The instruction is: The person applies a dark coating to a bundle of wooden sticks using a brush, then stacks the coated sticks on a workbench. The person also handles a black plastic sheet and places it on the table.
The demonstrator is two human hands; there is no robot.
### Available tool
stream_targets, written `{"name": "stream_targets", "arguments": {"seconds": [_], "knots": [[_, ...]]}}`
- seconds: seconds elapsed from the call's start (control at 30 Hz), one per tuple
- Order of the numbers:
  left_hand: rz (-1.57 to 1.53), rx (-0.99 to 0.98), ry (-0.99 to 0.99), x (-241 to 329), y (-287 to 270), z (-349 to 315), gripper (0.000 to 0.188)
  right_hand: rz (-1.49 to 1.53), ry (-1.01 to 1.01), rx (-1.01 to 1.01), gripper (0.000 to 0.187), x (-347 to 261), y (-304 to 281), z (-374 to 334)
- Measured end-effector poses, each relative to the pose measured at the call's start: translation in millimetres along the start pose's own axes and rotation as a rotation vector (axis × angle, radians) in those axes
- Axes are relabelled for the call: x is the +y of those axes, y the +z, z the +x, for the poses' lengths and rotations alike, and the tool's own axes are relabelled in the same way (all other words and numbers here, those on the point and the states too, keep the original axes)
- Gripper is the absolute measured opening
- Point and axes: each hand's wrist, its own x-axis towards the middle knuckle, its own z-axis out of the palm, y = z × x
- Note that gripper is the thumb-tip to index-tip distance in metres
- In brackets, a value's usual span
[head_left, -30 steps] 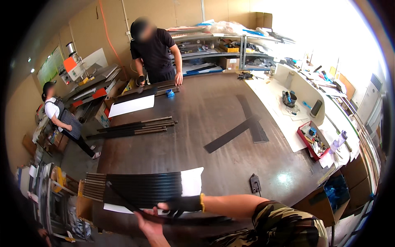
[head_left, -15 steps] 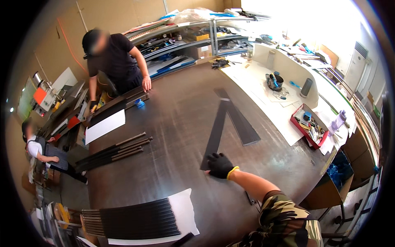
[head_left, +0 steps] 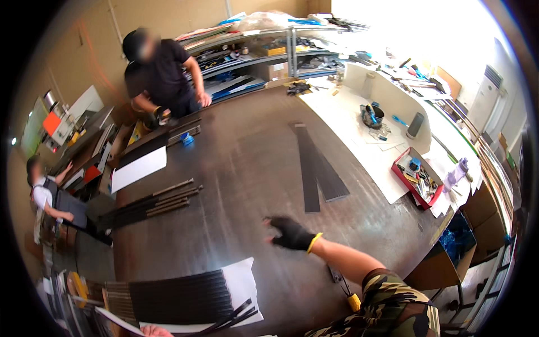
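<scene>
Right hand (head_left: 292, 233) — black-gloved, with a yellow cuff — is stretched out over the dark desk (head_left: 247, 168), fingers spread, grip released, holding nothing. It is blurred, so whether it touches the desk surface cannot be told. Nearest to it are two dark flat strips (head_left: 317, 168), lying on the desk just beyond the fingers and overlapping at their far end to form a narrow V.

Left hand (head_left: 154, 331) is cut off by the lower edge; only a sliver shows, so its grip cannot be told. It sits at the near end of a stack of black slats (head_left: 179, 297), resting on a white sheet (head_left: 241, 281); the slats are too many and too close to count. Several loose slats fan out at the stack's near corner.

Further left, a bundle of dark rods (head_left: 151, 205) — roughly five, count uncertain — and one white board (head_left: 139, 168). A red tray (head_left: 418, 180) of small tools sits on white paper to the right; its contents are too small to identify.

Two other people are present: one leaning on the desk's far side, one at the left edge, partly cut off.
</scene>
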Motion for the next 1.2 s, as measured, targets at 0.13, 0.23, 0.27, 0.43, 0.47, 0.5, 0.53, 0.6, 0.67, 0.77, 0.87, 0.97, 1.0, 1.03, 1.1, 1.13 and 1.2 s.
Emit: {"name": "stream_targets", "arguments": {"seconds": [0.13,0.23,0.27,0.43,0.47,0.5,0.53,0.6,0.67,0.77,0.87,0.97,1.0,1.03,1.1,1.13,1.2], "knots": [[0.178,-0.230,-0.060,15.9,-21.0,3.2,0.032,0.692,0.302,-0.924,0.059,-166.8,60.6,37.1],[-0.080,-0.433,-0.176,13.9,-27.7,33.1,0.023,0.671,0.100,-1.042,0.066,-250.0,122.2,26.1],[-0.163,-0.455,-0.206,13.2,-18.3,32.4,0.021,0.771,-0.008,-1.028,0.067,-257.7,169.7,3.5],[-0.335,-0.397,-0.093,18.1,-6.3,45.1,0.027,1.158,0.466,-1.356,0.059,-309.3,238.1,-46.4],[-0.380,-0.430,-0.085,26.2,-17.6,58.7,0.027,1.207,0.628,-1.379,0.058,-314.9,241.8,-41.1],[-0.401,-0.418,-0.040,41.8,-31.5,67.4,0.028,1.071,0.534,-1.297,0.056,-335.0,240.5,-33.7],[-0.415,-0.401,0.004,60.8,-51.7,72.6,0.030,0.953,0.435,-1.212,0.055,-352.9,244.2,-31.5],[-0.392,-0.432,0.078,84.4,-83.2,95.4,0.036,0.676,0.129,-1.104,0.053,-351.4,280.0,-29.7],[-0.434,-0.518,0.093,106.2,-115.2,121.8,0.049,0.615,0.192,-1.178,0.053,-376.2,307.4,-28.3],[-0.517,-0.577,0.059,137.5,-140.2,152.8,0.052,0.516,0.351,-1.223,0.056,-430.5,326.7,-12.4],[-0.468,-0.582,0.067,164.0,-167.7,164.6,0.060,0.331,0.318,-1.177,0.073,-446.0,342.5,-6.6],[-0.285,-0.120,0.015,210.0,-206.3,162.0,0.071,0.162,0.397,-1.280,0.083,-459.6,339.6,7.7],[-0.229,-0.023,0.056,224.6,-202.9,160.0,0.076,0.186,0.409,-1.186,0.072,-460.5,334.9,1.7],[-0.172,0.074,0.097,240.1,-199.5,157.0,0.080,0.128,0.313,-1.206,0.066,-452.8,336.1,-3.5],[-0.083,0.212,0.080,266.6,-202.5,159.6,0.088,0.151,0.259,-1.184,0.055,-397.3,344.1,-38.8],[-0.041,0.272,0.047,286.7,-216.3,160.4,0.091,0.106,0.363,-1.195,0.055,-403.0,343.7,-44.8],[0.289,0.251,-0.101,309.4,-256.6,164.4,0.071,0.036,0.106,-1.117,0.058,-373.4,354.5,-73.3]]}}
